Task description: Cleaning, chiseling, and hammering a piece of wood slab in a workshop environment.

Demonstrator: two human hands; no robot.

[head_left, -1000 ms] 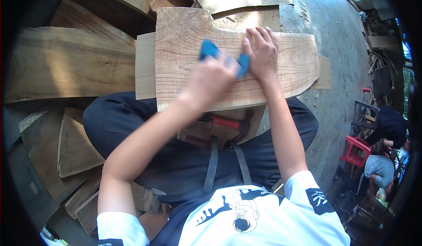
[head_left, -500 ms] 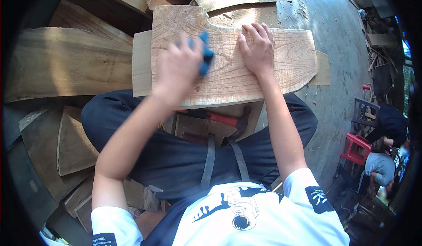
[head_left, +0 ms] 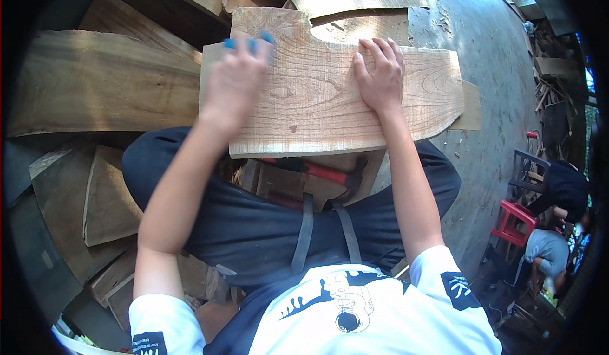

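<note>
My left hand, blurred by motion, is closed on a blue hand tool over the left end of a thick sawn wooden board. Only bits of the blue tool show past my fingers, so its exact kind cannot be made out. The board has a curved notch in its far edge and a rounded right end. My right hand lies on the board right of the notch, its fingers stretched toward the far edge. A second piece of wood sticks out from under the board's right end.
Beneath the board's near edge, between my crossed legs, lies a hammer with a red and black handle. Large planks are piled at the left and far side. A red stool and another person are at the right.
My left hand has swept left and slightly away with the blue tool, toward the board's left end. The board appears a little further right in view; my right hand keeps its place on it.
</note>
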